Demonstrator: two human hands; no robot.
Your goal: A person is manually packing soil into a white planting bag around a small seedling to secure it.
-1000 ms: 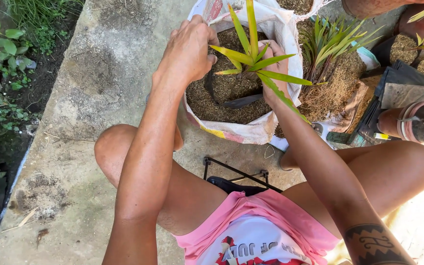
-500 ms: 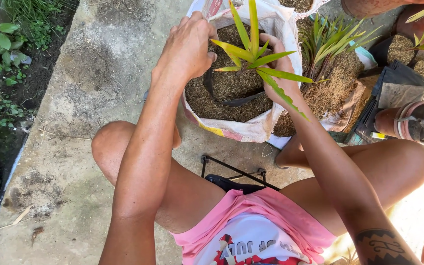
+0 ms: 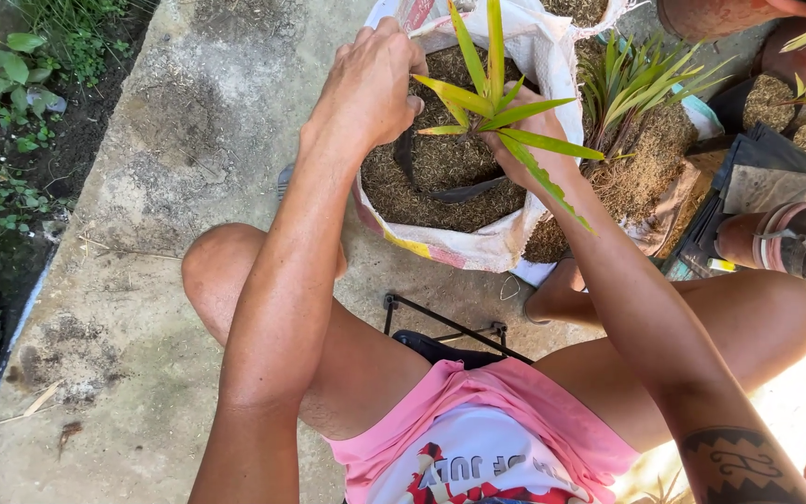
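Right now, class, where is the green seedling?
The green seedling sits top centre of the head view, between both hands, above the white sack of soil.

White woven sack (image 3: 515, 245) (red, yellow print), centre

The person wears pink shorts (image 3: 515, 411); just below them hangs the hem of a white shirt (image 3: 478, 462) with a red and dark printed design; both arms are bare, with no sleeves, watch or rings to be seen; the right forearm, to the right of the shorts, carries a dark tattoo (image 3: 734, 462) of banded, curling shapes; the thighs either side of the shorts are bare too; the left hand (image 3: 370, 79) and right hand (image 3: 529, 140) are ungloved.
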